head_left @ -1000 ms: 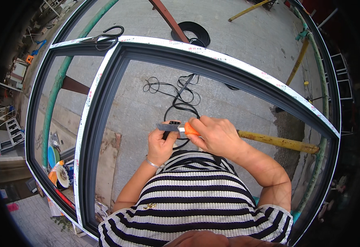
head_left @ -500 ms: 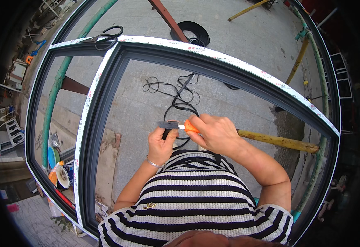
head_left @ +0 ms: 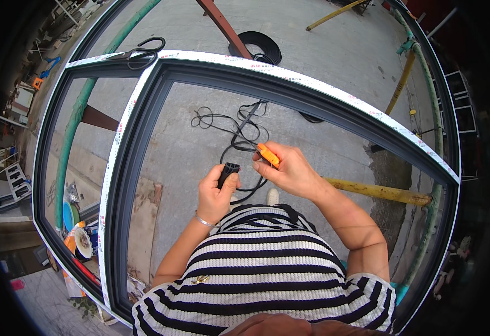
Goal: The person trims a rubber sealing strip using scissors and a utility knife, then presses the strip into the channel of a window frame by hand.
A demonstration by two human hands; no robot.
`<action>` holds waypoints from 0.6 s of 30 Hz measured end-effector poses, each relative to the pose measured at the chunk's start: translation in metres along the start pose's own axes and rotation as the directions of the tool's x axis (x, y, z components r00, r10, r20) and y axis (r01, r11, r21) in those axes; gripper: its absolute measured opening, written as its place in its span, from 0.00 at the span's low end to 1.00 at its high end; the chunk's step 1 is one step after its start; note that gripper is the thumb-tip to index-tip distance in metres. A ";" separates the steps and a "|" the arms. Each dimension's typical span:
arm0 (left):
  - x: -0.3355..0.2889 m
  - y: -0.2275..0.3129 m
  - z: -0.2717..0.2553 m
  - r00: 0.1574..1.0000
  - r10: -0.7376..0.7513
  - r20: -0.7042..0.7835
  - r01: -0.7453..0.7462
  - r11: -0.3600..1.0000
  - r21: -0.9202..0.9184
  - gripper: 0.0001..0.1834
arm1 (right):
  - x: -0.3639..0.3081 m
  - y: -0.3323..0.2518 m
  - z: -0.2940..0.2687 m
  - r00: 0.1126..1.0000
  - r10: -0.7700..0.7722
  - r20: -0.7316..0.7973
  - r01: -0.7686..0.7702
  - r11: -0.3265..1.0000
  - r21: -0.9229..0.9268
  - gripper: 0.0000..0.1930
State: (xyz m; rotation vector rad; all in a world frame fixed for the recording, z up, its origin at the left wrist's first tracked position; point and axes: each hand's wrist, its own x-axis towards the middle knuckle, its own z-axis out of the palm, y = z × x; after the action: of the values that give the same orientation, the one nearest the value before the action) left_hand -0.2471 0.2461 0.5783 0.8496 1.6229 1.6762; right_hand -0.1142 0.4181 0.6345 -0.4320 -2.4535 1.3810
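My left hand [head_left: 213, 196] is closed around the end of a black rubber strip [head_left: 230, 173], its hollow cut end facing up. In my right hand [head_left: 292, 172] is an orange-handled utility knife [head_left: 269, 156], gripped between thumb and fingers; its blade is hard to make out. The knife is apart from the strip, a little up and to the right of it. Both hands are over the opening of a dark window frame [head_left: 122, 168] with white printed film on its faces. Loose loops of thin black strip [head_left: 239, 130] lie on the ground below.
Black-handled scissors [head_left: 147, 54] rest on the frame's upper left bar. A coil of black strip [head_left: 267, 45] lies on the ground beyond, beside a reddish-brown metal bar [head_left: 228, 31]. Green-wrapped poles [head_left: 72, 140] and a yellow pole [head_left: 379, 191] run beneath the frame.
The knife blade was across the end of the strip; my right hand has drawn it away, up and to the right. The strip end now shows in my left hand.
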 end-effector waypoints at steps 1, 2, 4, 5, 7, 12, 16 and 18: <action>0.000 0.001 0.000 1.000 0.004 -0.002 -0.004 1.000 0.000 0.12 | -0.005 -0.004 0.000 1.000 0.010 -0.003 -0.010 0.997 -0.076 0.17; 0.000 0.002 -0.001 1.000 -0.011 -0.006 0.011 1.000 -0.020 0.12 | -0.008 -0.006 0.000 1.000 0.021 -0.007 -0.022 0.988 -0.150 0.17; 0.000 0.002 -0.001 1.000 -0.028 -0.013 0.027 0.999 -0.039 0.11 | -0.010 -0.001 0.003 1.000 0.009 0.009 -0.007 0.985 -0.172 0.18; 0.000 0.002 -0.001 1.000 -0.009 -0.009 0.009 0.999 -0.052 0.11 | -0.014 -0.003 0.006 0.999 -0.027 0.022 0.031 0.966 -0.256 0.18; 0.000 0.002 -0.001 1.000 0.008 -0.002 -0.008 0.998 -0.063 0.11 | -0.018 -0.004 0.013 0.988 -0.154 -0.002 0.141 0.908 -0.394 0.18; -0.002 0.002 -0.001 1.000 0.008 -0.008 -0.008 0.997 -0.076 0.12 | -0.019 -0.004 0.019 0.988 -0.153 0.011 0.144 0.904 -0.403 0.18; -0.003 0.002 0.000 1.000 0.003 0.003 -0.002 0.996 -0.090 0.12 | -0.020 -0.002 0.019 0.990 -0.141 0.003 0.128 0.888 -0.442 0.18; -0.004 0.002 0.000 1.000 0.007 0.011 -0.006 0.995 -0.100 0.12 | -0.021 -0.003 0.019 0.992 -0.127 0.004 0.116 0.889 -0.442 0.17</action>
State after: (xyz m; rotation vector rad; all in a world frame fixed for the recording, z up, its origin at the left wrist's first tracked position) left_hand -0.2448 0.2431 0.5798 0.8143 1.5158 1.7388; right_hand -0.1025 0.3937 0.6252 -0.3788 -2.7156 0.7532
